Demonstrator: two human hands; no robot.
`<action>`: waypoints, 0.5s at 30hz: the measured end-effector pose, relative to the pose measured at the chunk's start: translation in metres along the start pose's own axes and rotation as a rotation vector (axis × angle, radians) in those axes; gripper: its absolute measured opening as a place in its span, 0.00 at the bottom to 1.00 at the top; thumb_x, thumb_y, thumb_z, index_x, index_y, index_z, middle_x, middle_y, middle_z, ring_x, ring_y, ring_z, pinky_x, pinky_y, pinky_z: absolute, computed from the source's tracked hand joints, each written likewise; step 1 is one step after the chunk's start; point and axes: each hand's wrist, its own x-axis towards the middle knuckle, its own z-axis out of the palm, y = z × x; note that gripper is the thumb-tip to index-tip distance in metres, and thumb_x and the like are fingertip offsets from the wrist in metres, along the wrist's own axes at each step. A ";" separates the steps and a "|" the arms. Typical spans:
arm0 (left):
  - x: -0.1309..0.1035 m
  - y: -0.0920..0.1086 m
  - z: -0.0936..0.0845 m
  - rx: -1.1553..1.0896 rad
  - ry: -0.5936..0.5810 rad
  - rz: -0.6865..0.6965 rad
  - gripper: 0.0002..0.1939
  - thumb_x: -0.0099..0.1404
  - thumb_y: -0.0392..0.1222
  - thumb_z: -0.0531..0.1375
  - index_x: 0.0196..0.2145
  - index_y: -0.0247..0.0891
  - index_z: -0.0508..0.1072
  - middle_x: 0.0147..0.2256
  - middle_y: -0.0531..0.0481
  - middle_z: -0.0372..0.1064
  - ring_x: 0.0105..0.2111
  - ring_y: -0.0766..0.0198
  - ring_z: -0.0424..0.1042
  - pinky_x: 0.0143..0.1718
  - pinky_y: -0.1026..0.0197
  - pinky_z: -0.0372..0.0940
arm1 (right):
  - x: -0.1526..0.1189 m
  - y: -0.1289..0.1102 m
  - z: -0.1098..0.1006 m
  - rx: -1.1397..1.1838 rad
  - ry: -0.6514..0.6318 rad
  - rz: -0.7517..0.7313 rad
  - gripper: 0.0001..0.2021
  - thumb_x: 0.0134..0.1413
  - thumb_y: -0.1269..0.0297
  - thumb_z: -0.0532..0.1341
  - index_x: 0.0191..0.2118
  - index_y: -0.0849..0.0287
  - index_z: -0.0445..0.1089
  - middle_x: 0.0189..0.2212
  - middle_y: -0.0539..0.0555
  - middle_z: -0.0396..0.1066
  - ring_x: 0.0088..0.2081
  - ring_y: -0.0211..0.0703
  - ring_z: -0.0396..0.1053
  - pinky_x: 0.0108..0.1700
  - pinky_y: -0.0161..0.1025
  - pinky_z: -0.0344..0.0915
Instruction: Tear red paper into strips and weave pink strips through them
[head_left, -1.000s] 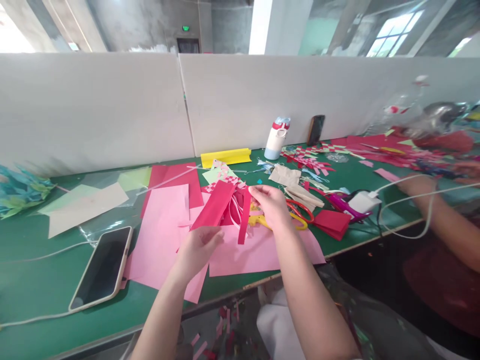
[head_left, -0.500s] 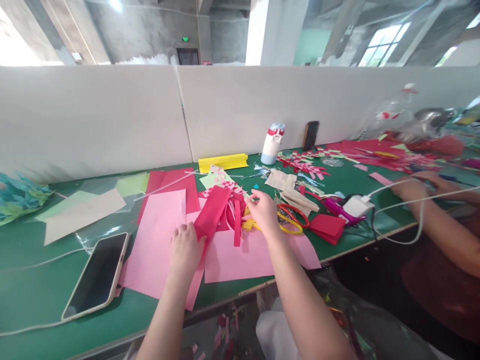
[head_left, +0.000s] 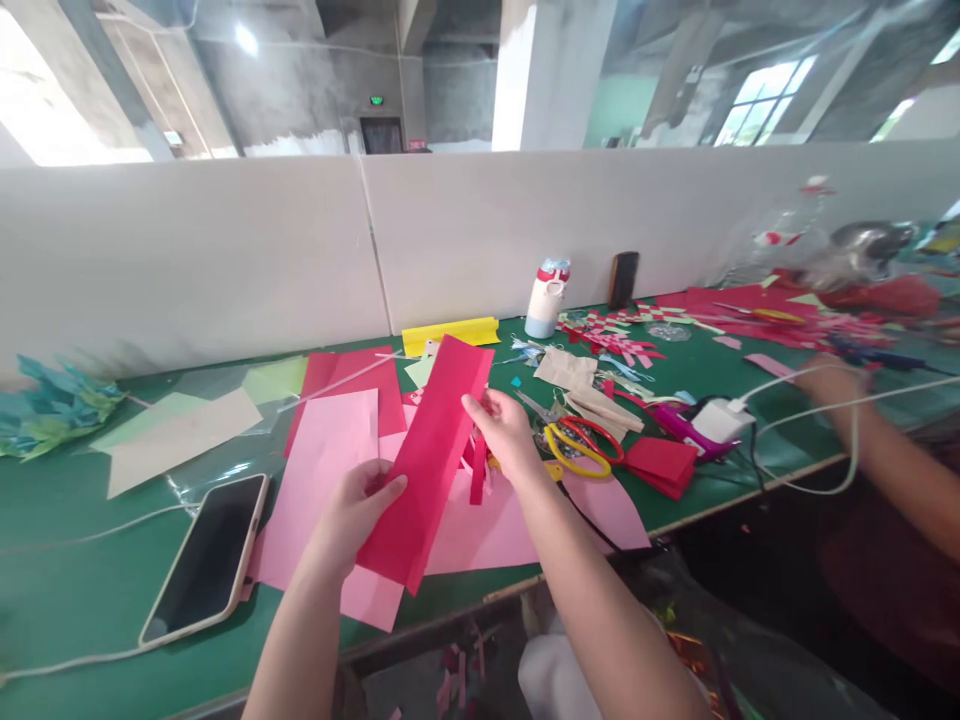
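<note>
A long folded piece of red paper (head_left: 431, 455) is held up at a slant between both hands, over the pink paper sheets (head_left: 330, 450). My left hand (head_left: 367, 505) grips its lower left edge, thumb on top. On its upper right edge, my right hand (head_left: 502, 425) pinches it, thumb in front and fingers behind. Red strips (head_left: 477, 468) show below the right hand, partly covered. Just right of that hand lie scissors with yellow handles (head_left: 576, 452) and an orange-red handle loop (head_left: 604, 437) beside them.
A phone (head_left: 206, 560) lies at the left. Yellow folded paper (head_left: 450, 335), a white bottle (head_left: 547, 298) and a dark phone-like object (head_left: 622, 280) stand along the white partition (head_left: 247, 260). A white charger (head_left: 721, 420) with cables sits right, near a co-worker's arm (head_left: 892, 460).
The red paper has been lifted off the pile and turned towards me. My right hand has closed on its upper edge; my left hand now grips its lower edge.
</note>
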 end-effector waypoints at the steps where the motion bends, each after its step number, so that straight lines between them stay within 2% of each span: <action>1: -0.002 -0.001 -0.004 -0.007 -0.040 0.006 0.19 0.58 0.57 0.58 0.36 0.37 0.69 0.34 0.45 0.73 0.32 0.56 0.75 0.34 0.55 0.68 | -0.001 -0.002 0.000 0.014 -0.014 -0.003 0.21 0.48 0.45 0.60 0.32 0.61 0.69 0.24 0.50 0.68 0.26 0.38 0.64 0.28 0.34 0.59; 3: -0.003 -0.005 -0.012 0.042 -0.023 0.065 0.20 0.58 0.56 0.59 0.38 0.36 0.70 0.37 0.43 0.72 0.38 0.55 0.73 0.39 0.54 0.67 | -0.005 -0.008 0.000 0.015 -0.069 0.000 0.20 0.48 0.45 0.60 0.26 0.60 0.67 0.19 0.48 0.63 0.22 0.36 0.60 0.25 0.33 0.56; 5: -0.003 -0.009 -0.019 0.106 0.133 0.166 0.23 0.58 0.56 0.60 0.44 0.36 0.69 0.42 0.41 0.71 0.44 0.55 0.70 0.44 0.54 0.65 | -0.012 -0.013 0.002 -0.010 -0.178 0.003 0.20 0.46 0.46 0.61 0.23 0.60 0.65 0.16 0.46 0.59 0.20 0.35 0.57 0.23 0.33 0.52; 8: -0.004 -0.009 -0.028 0.159 0.407 0.300 0.27 0.57 0.54 0.60 0.51 0.38 0.64 0.50 0.40 0.67 0.50 0.55 0.67 0.47 0.53 0.64 | -0.027 -0.022 0.012 -0.116 -0.430 -0.003 0.20 0.45 0.49 0.63 0.18 0.59 0.59 0.15 0.44 0.53 0.18 0.32 0.52 0.22 0.32 0.48; 11: -0.010 -0.003 -0.034 0.359 0.582 0.360 0.27 0.57 0.54 0.60 0.51 0.39 0.67 0.51 0.41 0.66 0.53 0.53 0.65 0.50 0.52 0.62 | -0.043 -0.030 0.025 -0.157 -0.715 0.020 0.18 0.47 0.52 0.62 0.18 0.59 0.59 0.16 0.44 0.56 0.19 0.32 0.54 0.22 0.32 0.49; 13: -0.015 0.001 -0.038 0.484 0.574 0.307 0.23 0.58 0.55 0.59 0.48 0.40 0.70 0.50 0.43 0.68 0.51 0.51 0.65 0.50 0.50 0.61 | -0.052 -0.033 0.033 -0.165 -0.810 0.025 0.17 0.47 0.54 0.62 0.19 0.59 0.60 0.16 0.44 0.57 0.20 0.32 0.55 0.22 0.32 0.50; 15: -0.018 0.003 -0.042 0.482 0.507 0.208 0.19 0.57 0.56 0.59 0.41 0.41 0.74 0.44 0.45 0.73 0.46 0.51 0.69 0.45 0.51 0.63 | -0.058 -0.036 0.037 -0.180 -0.856 0.036 0.17 0.47 0.56 0.62 0.18 0.59 0.59 0.16 0.44 0.57 0.19 0.32 0.56 0.21 0.32 0.50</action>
